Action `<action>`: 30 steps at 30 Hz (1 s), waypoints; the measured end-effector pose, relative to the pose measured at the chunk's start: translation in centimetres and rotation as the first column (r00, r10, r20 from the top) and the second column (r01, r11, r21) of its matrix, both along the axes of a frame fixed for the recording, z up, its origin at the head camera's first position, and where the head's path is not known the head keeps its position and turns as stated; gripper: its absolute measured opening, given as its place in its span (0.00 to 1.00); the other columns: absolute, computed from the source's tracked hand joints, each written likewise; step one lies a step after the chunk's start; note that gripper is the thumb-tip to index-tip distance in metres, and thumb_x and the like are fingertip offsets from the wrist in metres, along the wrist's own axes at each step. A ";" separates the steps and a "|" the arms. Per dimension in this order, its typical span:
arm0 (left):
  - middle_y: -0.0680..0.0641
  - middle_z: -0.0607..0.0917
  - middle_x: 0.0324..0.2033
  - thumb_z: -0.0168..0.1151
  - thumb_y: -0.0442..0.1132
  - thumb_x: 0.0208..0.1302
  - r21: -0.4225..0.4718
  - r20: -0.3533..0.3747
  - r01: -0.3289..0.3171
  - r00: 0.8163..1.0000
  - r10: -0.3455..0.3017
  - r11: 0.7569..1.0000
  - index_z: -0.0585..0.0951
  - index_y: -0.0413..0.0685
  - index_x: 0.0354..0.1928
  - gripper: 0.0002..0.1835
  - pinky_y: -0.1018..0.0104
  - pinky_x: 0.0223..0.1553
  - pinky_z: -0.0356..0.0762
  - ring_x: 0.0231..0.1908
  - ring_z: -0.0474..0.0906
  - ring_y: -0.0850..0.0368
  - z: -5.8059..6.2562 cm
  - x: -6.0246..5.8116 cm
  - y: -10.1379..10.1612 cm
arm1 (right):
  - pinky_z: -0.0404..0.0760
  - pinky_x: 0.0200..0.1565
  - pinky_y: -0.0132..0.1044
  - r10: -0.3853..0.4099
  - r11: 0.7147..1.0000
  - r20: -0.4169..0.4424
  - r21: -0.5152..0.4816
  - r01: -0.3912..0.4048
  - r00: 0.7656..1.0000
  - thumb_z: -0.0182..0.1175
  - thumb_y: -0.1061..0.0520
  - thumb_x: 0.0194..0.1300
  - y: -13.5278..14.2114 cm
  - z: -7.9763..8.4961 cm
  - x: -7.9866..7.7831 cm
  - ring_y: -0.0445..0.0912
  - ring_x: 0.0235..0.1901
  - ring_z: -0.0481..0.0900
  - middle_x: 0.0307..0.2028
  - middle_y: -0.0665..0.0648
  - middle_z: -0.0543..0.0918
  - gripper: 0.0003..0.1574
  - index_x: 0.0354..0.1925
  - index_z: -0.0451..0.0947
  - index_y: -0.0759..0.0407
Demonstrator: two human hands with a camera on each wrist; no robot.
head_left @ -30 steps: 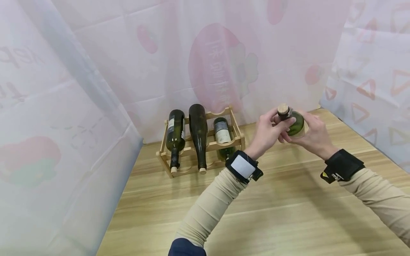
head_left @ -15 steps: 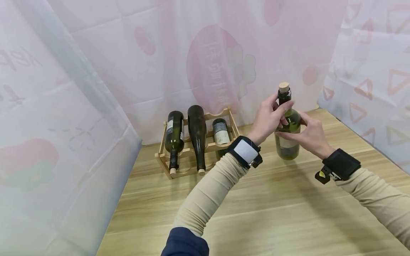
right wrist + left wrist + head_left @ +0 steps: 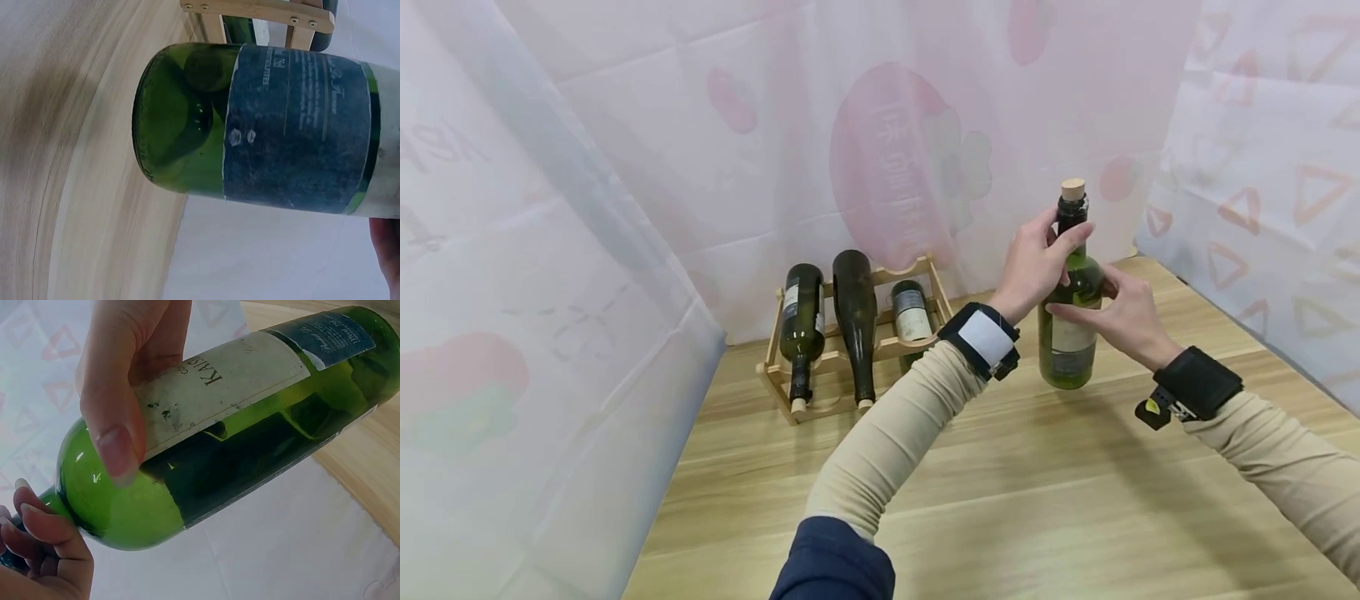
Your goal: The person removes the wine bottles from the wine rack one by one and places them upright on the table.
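The green bottle [image 3: 1067, 342], tipped neck-first toward the head camera a second ago, is now nearly upright over the table [image 3: 1037, 500] — left hand [image 3: 1030, 260] gripping its neck, right hand [image 3: 1133, 317] its body — seemingly steady, well apart from the rack [image 3: 832, 362].

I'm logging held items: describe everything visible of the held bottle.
The bottle is green, glass-looking, with a dark neck, a pale cork in its top, a whitish label showing "KAIS" and a dark blue label below. It is roughly upright, right of the rack; the left grip holds its neck, the right grip its upper body. Whether it touches the table is unclear.
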State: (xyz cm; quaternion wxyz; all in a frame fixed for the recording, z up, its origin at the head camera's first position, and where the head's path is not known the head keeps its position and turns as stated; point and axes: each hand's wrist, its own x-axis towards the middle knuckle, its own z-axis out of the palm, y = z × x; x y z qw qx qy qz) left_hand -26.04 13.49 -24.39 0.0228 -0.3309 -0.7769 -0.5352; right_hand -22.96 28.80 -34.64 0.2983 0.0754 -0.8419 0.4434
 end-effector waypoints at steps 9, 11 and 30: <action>0.51 0.69 0.21 0.55 0.48 0.70 0.003 0.018 -0.012 1.000 0.012 1.000 0.76 0.46 0.47 0.13 0.73 0.19 0.73 0.14 0.70 0.60 0.4 0.0 0.8 | 0.73 0.35 0.20 -0.019 1.000 0.015 0.010 0.019 1.000 0.75 0.53 0.49 0.5 0.3 0.2 0.26 0.34 0.76 0.35 0.35 0.79 0.30 0.50 0.78 0.59; 0.51 0.70 0.21 0.55 0.48 0.70 0.000 0.019 -0.012 1.000 0.012 1.000 0.76 0.46 0.47 0.13 0.73 0.19 0.73 0.14 0.70 0.60 0.5 0.0 1.0 | 0.73 0.35 0.21 -0.026 1.000 0.011 0.011 0.026 1.000 0.75 0.53 0.49 0.6 0.3 0.2 0.26 0.34 0.77 0.35 0.34 0.79 0.30 0.50 0.78 0.59; 0.51 0.70 0.22 0.55 0.49 0.70 -0.010 0.045 0.004 0.999 -0.004 1.000 0.76 0.48 0.49 0.14 0.73 0.21 0.73 0.15 0.72 0.59 0.5 0.6 2.9 | 0.70 0.35 0.20 -0.059 0.998 0.014 0.017 0.059 0.998 0.75 0.53 0.48 2.4 0.4 1.0 0.25 0.34 0.75 0.34 0.28 0.76 0.27 0.46 0.79 0.60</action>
